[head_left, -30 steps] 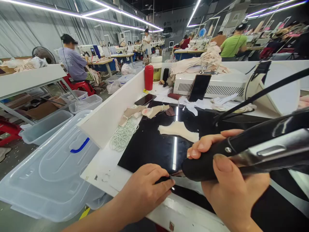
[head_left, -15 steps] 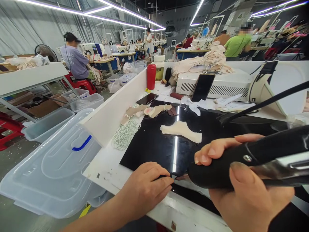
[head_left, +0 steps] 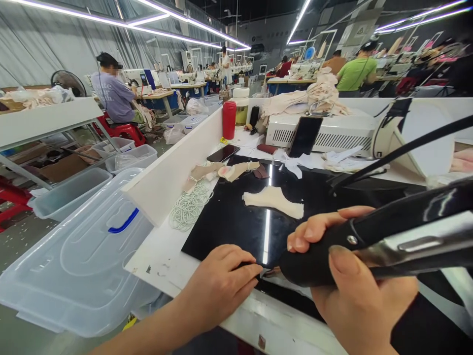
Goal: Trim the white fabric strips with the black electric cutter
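Note:
My right hand (head_left: 354, 286) is wrapped around a thick black tool (head_left: 306, 264) with a rounded nose, a small screw and a silver metal lever (head_left: 417, 246) along its side. The thumb lies by the lever. Beside the tool's nose, at the front edge of a glossy black board (head_left: 221, 231), my left hand (head_left: 225, 281) is closed with its fingers pressed together. Whatever sits at its fingertips is mostly hidden. A small brownish piece (head_left: 271, 272) shows between the fingertips and the nose. Farther back on the board lies a cream fabric piece (head_left: 273, 201).
Pale cord (head_left: 190, 207) lies coiled left of the board, near beige scraps (head_left: 236, 170). Behind stand a red bottle (head_left: 229, 120), a propped phone (head_left: 306, 136) and a white vented machine (head_left: 343, 130). A lidded plastic bin (head_left: 81, 256) is at left. Co-workers sit farther off.
The view has shifted slightly. My right hand and the black tool have moved a little left, and more of the silver lever shows. My left hand keeps its place by the board's edge.

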The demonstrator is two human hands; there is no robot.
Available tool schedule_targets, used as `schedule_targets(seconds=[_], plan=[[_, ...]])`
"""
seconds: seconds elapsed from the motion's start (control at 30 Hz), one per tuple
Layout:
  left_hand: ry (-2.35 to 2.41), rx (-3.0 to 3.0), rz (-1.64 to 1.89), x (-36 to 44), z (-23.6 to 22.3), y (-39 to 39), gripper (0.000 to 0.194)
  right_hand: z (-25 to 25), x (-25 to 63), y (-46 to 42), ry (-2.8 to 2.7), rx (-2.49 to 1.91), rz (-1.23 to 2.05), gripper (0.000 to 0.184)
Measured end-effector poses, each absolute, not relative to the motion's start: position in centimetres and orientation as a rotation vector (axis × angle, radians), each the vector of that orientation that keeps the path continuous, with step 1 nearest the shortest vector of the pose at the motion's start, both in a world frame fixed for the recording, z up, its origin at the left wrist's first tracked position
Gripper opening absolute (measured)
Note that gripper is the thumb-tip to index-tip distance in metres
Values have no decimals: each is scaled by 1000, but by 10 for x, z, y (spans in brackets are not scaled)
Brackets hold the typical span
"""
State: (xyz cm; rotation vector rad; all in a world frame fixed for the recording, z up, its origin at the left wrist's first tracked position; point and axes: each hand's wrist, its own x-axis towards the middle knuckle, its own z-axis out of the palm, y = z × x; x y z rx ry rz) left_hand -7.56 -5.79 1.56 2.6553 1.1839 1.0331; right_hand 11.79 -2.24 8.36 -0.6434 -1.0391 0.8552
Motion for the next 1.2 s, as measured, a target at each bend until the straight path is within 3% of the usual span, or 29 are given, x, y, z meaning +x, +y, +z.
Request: schedule_targets(seconds=[0.57, 0.83, 1.0, 1.2], plan=[[938, 2712, 969, -68, 24, -43, 29, 82, 184, -36, -897, -794, 760, 42], [733, 2555, 731, -57, 37, 5, 14, 93, 186, -28, -905, -743, 791, 47], [607, 2378, 470, -51, 41, 25, 47, 98, 182, -24, -896, -722, 774, 47], [579, 2307, 261, -46, 36, 31, 70, 92, 173, -11, -895, -726, 747, 48]])
